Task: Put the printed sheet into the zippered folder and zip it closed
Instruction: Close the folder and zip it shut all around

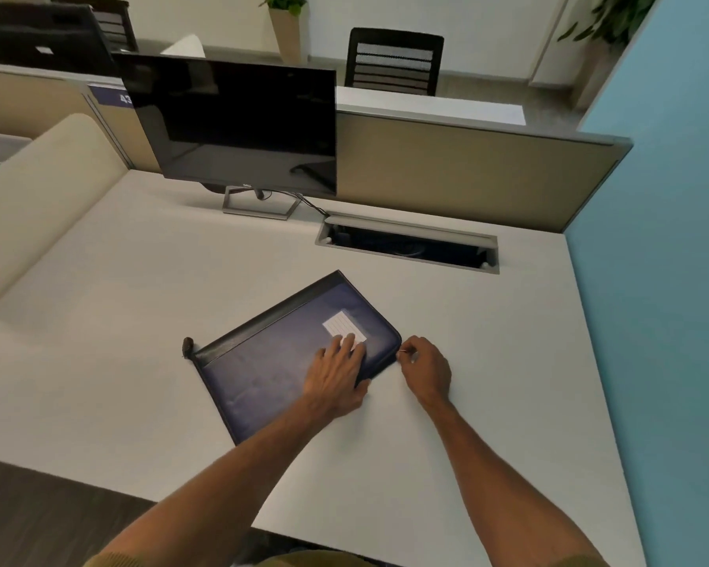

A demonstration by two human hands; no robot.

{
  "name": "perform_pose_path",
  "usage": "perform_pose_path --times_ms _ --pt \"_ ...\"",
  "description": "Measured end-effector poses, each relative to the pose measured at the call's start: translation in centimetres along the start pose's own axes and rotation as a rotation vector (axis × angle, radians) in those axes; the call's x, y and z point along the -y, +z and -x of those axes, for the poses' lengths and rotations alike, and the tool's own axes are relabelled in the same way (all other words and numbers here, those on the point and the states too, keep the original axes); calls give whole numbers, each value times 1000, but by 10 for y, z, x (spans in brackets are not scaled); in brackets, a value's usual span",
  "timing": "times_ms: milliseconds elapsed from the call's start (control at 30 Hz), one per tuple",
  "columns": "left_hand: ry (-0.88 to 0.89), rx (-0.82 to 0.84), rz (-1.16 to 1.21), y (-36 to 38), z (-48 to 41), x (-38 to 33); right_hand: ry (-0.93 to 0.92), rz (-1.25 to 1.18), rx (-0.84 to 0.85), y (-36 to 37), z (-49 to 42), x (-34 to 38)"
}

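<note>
A dark blue zippered folder (pixel 275 354) with black edging and a white lined label (pixel 342 326) lies flat and askew on the white desk (pixel 119 321). My left hand (pixel 338 374) presses flat on the folder's right part, fingers spread over the label's lower edge. My right hand (pixel 424 370) sits at the folder's right corner, thumb and forefinger pinched on the small metal zipper pull (pixel 402 351). A dark tab (pixel 187 347) sticks out at the folder's left corner. No printed sheet shows outside the folder.
A black monitor (pixel 238 124) on a grey stand stands at the desk's back left. An open cable tray (pixel 408 245) is cut into the desk behind the folder. Beige partitions (pixel 459 173) bound the back, a blue wall (pixel 664 239) the right.
</note>
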State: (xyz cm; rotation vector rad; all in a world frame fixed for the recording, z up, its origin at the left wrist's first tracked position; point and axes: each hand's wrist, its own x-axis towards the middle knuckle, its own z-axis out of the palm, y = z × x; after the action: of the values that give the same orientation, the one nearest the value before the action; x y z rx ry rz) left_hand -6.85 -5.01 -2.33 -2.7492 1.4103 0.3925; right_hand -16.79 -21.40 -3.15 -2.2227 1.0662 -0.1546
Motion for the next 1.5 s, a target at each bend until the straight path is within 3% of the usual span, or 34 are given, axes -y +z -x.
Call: perform_pose_path --times_ms 267,500,800,867,967,1100,1500 --pt "32 14 -5 -7 -55 -17 -23 -3 66 -4 -14 -10" --pt "101 169 -49 -11 -88 -26 -55 36 97 -8 -26 -20" --pt "230 87 16 1 -89 -25 -66 -39 48 -5 -57 -19" --pt "185 49 139 -3 -91 -15 -98 -55 84 -5 -66 -17" --pt "-39 -105 259 -14 -109 16 -138 -75 115 -6 -75 -18" --pt "-382 -35 272 -21 -127 69 -180 -91 134 -5 -84 -20" --pt "-354 -82 549 -16 -129 104 -288 -181 149 10 -136 7"
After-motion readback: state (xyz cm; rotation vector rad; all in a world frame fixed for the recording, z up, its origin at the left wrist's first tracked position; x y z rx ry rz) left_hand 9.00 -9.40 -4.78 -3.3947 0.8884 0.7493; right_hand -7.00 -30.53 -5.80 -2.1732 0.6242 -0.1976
